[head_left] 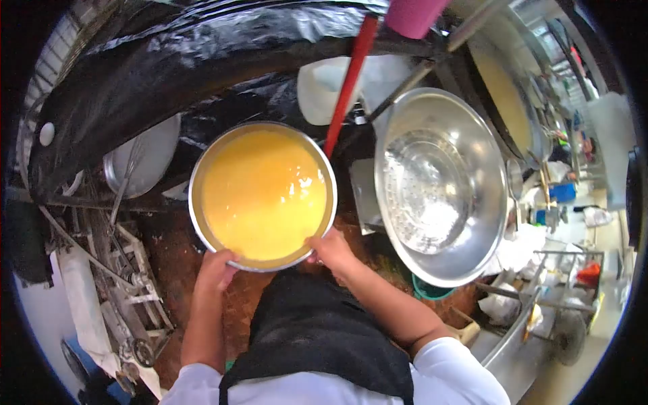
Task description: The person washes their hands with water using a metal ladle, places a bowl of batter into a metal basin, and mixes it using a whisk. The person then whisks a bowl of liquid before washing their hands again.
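A round metal bowl (196, 192) is held in front of my body, filled with a smooth yellow liquid (260, 189) that shines on its right side. My left hand (219, 268) grips the rim at the lower left, thumb on top. At the lower right, my right hand (329, 250) clasps the same rim, its thumb over the edge. The undersides of both hands are hidden by the bowl. To the right stands a large, shiny metal colander (442, 189) with small holes in its base, apart from my hands.
Left of the bowl is a white-looking basin (158, 158) with a whisk (128, 169) in it. A red handle (349, 84) slants behind, near a white plastic container (320, 91) and a pink container (413, 15). Black plastic sheeting (148, 88) covers the back. Metal machinery (125, 297) stands lower left.
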Available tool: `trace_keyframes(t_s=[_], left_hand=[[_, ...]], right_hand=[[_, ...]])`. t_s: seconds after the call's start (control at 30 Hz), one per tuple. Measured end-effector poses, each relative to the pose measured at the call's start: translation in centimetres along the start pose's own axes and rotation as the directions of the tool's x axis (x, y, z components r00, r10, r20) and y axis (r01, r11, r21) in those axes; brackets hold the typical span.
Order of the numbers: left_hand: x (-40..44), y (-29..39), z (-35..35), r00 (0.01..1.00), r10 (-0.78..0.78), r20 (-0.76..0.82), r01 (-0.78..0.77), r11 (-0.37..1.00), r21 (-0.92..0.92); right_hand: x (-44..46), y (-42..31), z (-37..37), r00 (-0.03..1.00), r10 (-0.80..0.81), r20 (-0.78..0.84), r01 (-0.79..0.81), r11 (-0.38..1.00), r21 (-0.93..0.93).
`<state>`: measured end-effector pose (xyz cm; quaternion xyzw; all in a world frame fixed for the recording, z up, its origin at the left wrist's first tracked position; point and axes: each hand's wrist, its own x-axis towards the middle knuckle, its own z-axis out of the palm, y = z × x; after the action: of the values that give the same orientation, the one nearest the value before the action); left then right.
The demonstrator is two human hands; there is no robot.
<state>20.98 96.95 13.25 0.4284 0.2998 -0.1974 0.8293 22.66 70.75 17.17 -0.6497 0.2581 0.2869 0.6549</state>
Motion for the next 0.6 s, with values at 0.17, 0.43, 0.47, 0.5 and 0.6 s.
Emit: trace_keyframes(t_s=[0.17,0.43,0.47,0.5,0.6], left_hand=[[-4.3,-0.9,2.8,0.998,-0.042,0.047,0.037,0.995,0.094],[-8.7,-3.1,10.5,0.982,-0.125,0.145,0.091,0.972,0.218],[-8.8,-3.6,11.5,0.975,-0.136,0.176,0.094,0.969,0.229],[-8.7,-4.1,12.4,0.968,-0.147,0.204,0.095,0.965,0.246],[-8.6,-6.3,15.5,0.954,-0.165,0.252,0.092,0.956,0.278]], right_hand=[[-5.9,1.7,-2.5,0.998,-0.033,-0.055,0.040,0.992,0.121],[-13.4,3.4,-9.1,0.987,0.000,-0.164,0.040,0.969,0.242],[-13.8,3.9,-10.2,0.986,-0.024,-0.166,0.064,0.968,0.242],[-14.2,4.5,-11.3,0.982,-0.044,-0.184,0.089,0.966,0.241],[-15.5,5.1,-14.7,0.966,-0.096,-0.240,0.152,0.962,0.227]])
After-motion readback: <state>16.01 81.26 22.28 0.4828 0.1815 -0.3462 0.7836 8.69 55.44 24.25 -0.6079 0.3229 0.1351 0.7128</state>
